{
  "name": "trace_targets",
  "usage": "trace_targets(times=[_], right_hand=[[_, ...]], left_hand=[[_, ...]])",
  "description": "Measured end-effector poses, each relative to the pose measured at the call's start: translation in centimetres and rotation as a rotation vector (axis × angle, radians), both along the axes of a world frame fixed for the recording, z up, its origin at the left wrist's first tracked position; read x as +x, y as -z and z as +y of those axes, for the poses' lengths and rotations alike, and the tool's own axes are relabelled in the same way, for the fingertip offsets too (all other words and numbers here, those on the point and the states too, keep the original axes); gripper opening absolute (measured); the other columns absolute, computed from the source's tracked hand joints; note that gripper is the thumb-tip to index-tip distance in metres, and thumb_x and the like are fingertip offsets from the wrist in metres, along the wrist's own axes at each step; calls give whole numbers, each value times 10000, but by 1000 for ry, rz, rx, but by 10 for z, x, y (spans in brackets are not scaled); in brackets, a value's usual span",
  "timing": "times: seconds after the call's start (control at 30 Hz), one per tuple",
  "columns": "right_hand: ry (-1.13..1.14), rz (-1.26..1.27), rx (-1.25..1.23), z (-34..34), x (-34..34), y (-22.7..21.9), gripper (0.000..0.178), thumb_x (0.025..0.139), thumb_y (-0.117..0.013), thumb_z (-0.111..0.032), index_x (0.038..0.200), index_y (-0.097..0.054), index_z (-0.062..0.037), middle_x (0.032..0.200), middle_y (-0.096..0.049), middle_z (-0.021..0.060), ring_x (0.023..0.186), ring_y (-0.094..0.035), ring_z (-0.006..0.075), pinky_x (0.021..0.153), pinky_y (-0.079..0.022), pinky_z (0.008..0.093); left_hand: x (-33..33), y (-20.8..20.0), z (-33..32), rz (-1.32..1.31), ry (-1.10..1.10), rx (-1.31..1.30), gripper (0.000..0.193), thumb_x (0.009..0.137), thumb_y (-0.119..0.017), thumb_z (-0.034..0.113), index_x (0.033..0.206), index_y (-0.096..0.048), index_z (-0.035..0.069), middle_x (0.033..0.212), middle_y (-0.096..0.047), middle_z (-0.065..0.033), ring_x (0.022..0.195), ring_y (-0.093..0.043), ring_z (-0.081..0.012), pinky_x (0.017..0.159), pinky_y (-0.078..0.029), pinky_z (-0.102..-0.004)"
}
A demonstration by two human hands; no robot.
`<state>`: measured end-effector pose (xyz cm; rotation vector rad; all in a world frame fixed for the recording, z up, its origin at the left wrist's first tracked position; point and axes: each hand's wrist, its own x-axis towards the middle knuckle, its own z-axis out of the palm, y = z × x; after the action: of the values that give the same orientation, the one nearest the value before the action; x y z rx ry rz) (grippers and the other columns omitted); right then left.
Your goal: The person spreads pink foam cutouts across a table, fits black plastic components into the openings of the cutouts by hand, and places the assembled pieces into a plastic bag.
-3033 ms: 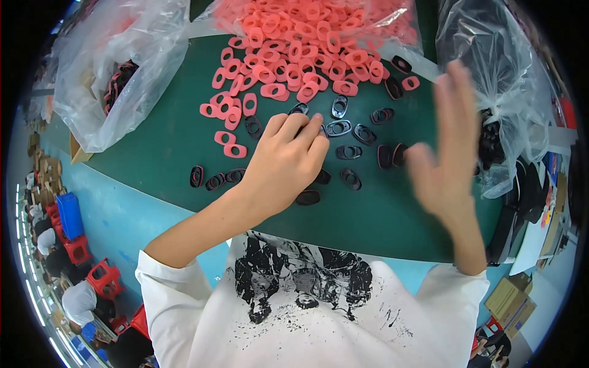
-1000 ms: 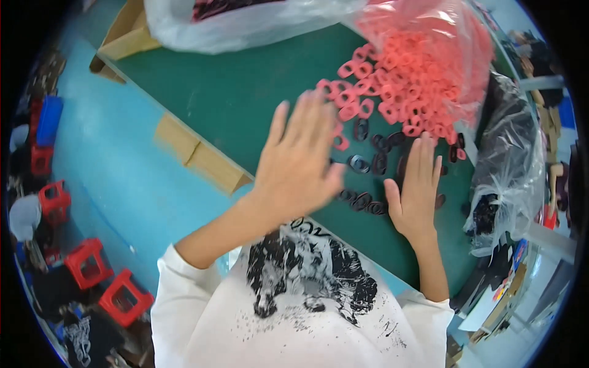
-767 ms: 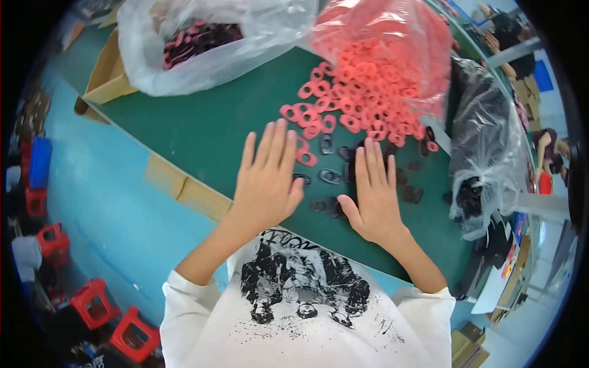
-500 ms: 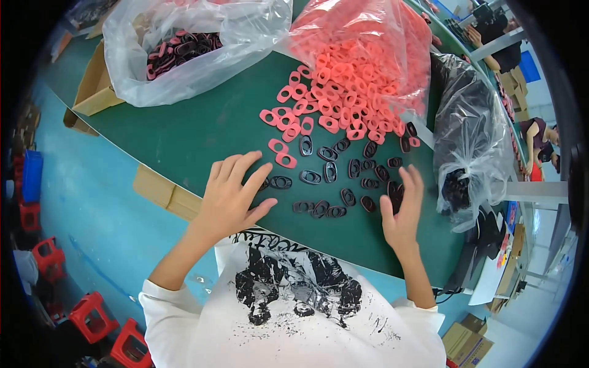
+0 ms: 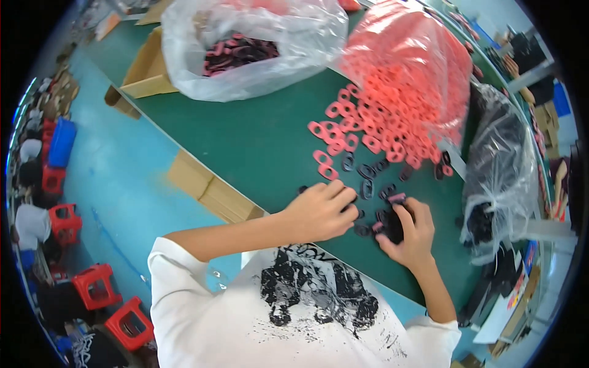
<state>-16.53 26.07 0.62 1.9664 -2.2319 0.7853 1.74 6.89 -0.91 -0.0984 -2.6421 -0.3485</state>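
Observation:
My left hand (image 5: 328, 211) is low over the green table with its fingers curled together. Dark bits show at its fingertips, though how many pieces it grips is hidden. Across from it, my right hand (image 5: 414, 236) has thumb and fingers closed around a clump of black oval rings (image 5: 392, 228) with pink edges showing. Loose black oval rings (image 5: 367, 188) lie just beyond both hands. Farther back spreads a big heap of pink oval rings (image 5: 392, 116), spilling from a clear plastic bag (image 5: 429, 46).
An open clear bag (image 5: 202, 89) of black-and-pink pieces (image 5: 239, 55) stands at the far left, by a cardboard box (image 5: 147, 73). A tied clear bag (image 5: 500, 153) with dark contents is at right. Red stools (image 5: 97, 287) and a blue bin (image 5: 62, 142) are on the floor left.
Both hands were spread open; now their fingers have closed in. My left hand has moved right toward the right hand, which holds black and pink pieces. The whole view has shifted.

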Motion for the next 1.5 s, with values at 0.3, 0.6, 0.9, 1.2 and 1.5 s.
trace_targets(times=[0.3, 0.6, 0.9, 1.2, 1.5], right_hand=[[-25, -76, -128, -22, -10, 1, 331, 657, -766, -75, 929, -587, -19, 904, -586, 142, 699, -595, 297, 570, -489, 371], [-57, -167, -168, -50, -2, -28, 146, 741, -671, 13, 862, -593, -13, 849, -572, 119, 619, -550, 224, 520, -425, 295], [-331, -441, -699, -255, 28, -113, 31, 839, -633, 36, 822, -607, 42, 788, -558, 59, 622, -513, 84, 506, -379, 248], [-165, -638, -485, -302, 1, -101, 331, 1009, -424, -182, 1033, -691, 11, 933, -698, 92, 829, -650, 178, 745, -502, 328], [80, 57, 90, -2, 11, -31, 880, 795, -691, -536, 1448, -364, -45, 1519, -270, 285, 1398, -282, 481, 1105, -263, 574]], left_hand=[[-8, -9, -44, 221, 64, 242, 277, 688, -765, 192, 807, -555, 56, 844, -531, -46, 763, -538, -211, 522, -475, -307], [3, -21, -52, 307, -193, 689, 260, 781, -730, 49, 987, -575, 24, 561, -509, -12, 458, -501, -96, 450, -416, -251], [12, -134, -170, 447, -391, 555, 120, 874, -605, 75, 913, -521, -1, 619, -562, -122, 517, -555, -167, 528, -441, -314], [35, -118, -188, 475, -529, 214, 189, 848, -612, 103, 970, -573, -35, 938, -614, -217, 909, -603, -370, 805, -498, -438], [28, -18, -28, 8, -147, 220, 745, 635, -819, 361, 1264, -549, 70, 1329, -481, -202, 1235, -447, -414, 971, -373, -557]])
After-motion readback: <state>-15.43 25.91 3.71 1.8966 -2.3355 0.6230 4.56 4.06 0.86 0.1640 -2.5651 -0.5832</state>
